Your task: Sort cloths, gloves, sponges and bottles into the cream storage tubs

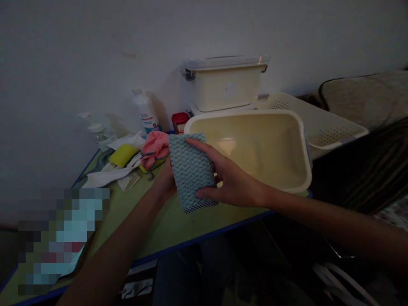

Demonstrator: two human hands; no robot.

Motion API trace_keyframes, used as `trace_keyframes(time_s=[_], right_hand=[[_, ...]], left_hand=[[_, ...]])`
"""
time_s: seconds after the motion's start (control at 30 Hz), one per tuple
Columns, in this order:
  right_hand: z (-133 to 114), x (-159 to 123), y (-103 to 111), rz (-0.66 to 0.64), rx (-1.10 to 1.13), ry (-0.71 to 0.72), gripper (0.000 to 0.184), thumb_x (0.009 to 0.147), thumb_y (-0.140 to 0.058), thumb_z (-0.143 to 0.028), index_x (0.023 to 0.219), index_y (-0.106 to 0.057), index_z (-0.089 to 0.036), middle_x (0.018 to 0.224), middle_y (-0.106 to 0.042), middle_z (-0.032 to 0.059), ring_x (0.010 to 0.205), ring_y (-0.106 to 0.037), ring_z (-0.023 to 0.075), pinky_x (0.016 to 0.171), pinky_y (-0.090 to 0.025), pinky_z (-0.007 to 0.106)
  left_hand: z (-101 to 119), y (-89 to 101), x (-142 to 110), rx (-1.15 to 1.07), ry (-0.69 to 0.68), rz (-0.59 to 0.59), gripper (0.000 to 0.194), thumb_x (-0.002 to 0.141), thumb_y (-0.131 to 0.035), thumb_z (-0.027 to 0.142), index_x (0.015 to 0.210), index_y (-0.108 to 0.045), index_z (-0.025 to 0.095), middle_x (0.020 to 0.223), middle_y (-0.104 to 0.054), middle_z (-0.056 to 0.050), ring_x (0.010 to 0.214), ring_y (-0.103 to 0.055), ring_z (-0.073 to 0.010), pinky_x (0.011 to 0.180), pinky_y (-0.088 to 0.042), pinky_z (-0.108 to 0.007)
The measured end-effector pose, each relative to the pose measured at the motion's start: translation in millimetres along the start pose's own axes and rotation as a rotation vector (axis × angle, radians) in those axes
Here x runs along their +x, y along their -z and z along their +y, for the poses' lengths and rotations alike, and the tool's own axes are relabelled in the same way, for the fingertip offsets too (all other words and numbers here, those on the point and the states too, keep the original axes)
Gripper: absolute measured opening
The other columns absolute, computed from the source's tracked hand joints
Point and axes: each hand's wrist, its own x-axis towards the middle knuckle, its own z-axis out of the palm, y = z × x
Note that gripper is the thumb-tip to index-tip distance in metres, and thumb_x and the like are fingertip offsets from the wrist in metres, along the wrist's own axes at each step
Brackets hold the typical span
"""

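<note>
A folded light-blue knitted cloth [190,170] is held upright over the green table [149,221]. My right hand [232,180] grips its right side, thumb across the front and fingers curled under the lower edge. My left hand [165,180] is mostly hidden behind the cloth's left edge and holds it from behind. Just behind the cloth lies a pink knitted cloth [154,146] on a yellow sponge [123,155].
A cream plastic basin [299,140] sits right of the cloth, with a perforated basket [331,123] behind it. A lidded cream box [225,83], a white bottle [145,111], a red-lidded jar [180,121] and white gloves [108,176] stand along the wall.
</note>
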Motion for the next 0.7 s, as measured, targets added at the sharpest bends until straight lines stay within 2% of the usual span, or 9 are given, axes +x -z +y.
trace_keyframes(time_s=[0.1, 0.17, 0.3, 0.47, 0.6, 0.7], right_hand=[[-0.6, -8.4, 7.4, 0.006, 0.056, -0.073, 0.081, 0.068, -0.068, -0.013, 0.137, -0.026, -0.024, 0.138, -0.035, 0.0109, 0.117, -0.046, 0.0253, 0.085, -0.052, 0.038], [0.2, -13.0, 13.7, 0.025, 0.081, -0.133, 0.077, 0.069, -0.067, -0.013, 0.134, -0.028, -0.026, 0.133, -0.038, 0.0097, 0.112, -0.049, 0.0237, 0.078, -0.054, 0.035], [8.1, -13.7, 25.3, 0.063, -0.045, -0.192, 0.075, 0.064, -0.070, -0.011, 0.128, -0.033, -0.024, 0.130, -0.039, 0.0085, 0.113, -0.047, 0.0232, 0.089, -0.049, 0.040], [25.2, -4.0, 29.3, 0.021, -0.237, -0.256, 0.080, 0.061, -0.070, -0.008, 0.130, -0.032, -0.019, 0.122, -0.047, 0.0107, 0.110, -0.051, 0.0245, 0.093, -0.046, 0.044], [37.3, 1.3, 28.6, 0.046, -0.346, -0.220, 0.083, 0.061, -0.069, -0.007, 0.133, -0.029, -0.016, 0.128, -0.046, 0.0143, 0.113, -0.050, 0.0263, 0.094, -0.044, 0.044], [48.3, 2.4, 28.3, 0.082, -0.380, -0.212, 0.087, 0.060, -0.072, -0.010, 0.135, -0.027, -0.015, 0.132, -0.044, 0.0166, 0.116, -0.049, 0.0280, 0.095, -0.043, 0.045]], left_hand=[[2.6, -2.7, -1.4, -0.016, 0.003, 0.006, 0.032, 0.041, -0.077, 0.025, 0.068, -0.060, 0.020, 0.068, -0.067, 0.001, 0.079, -0.065, -0.0237, 0.069, -0.054, -0.036], [4.5, -4.4, -2.3, -0.026, -0.002, 0.020, 0.031, 0.039, -0.072, 0.018, 0.069, -0.063, 0.020, 0.065, -0.067, 0.002, 0.069, -0.065, -0.0213, 0.065, -0.054, -0.034], [6.2, -6.0, -3.5, -0.013, 0.021, 0.056, 0.033, 0.039, -0.068, 0.015, 0.072, -0.066, 0.018, 0.063, -0.067, 0.003, 0.056, -0.061, -0.0158, 0.056, -0.051, -0.029], [5.4, -5.8, -3.5, -0.004, 0.031, 0.051, 0.032, 0.040, -0.069, 0.016, 0.071, -0.064, 0.017, 0.063, -0.066, 0.003, 0.053, -0.058, -0.0128, 0.053, -0.048, -0.025], [4.5, -6.5, -3.6, -0.016, 0.040, 0.054, 0.037, 0.040, -0.070, 0.016, 0.076, -0.063, 0.018, 0.066, -0.067, 0.003, 0.056, -0.059, -0.0123, 0.055, -0.048, -0.024], [3.6, -7.0, -4.2, -0.018, 0.030, 0.038, 0.033, 0.040, -0.071, 0.016, 0.072, -0.063, 0.018, 0.063, -0.066, 0.004, 0.052, -0.058, -0.0115, 0.052, -0.048, -0.023]])
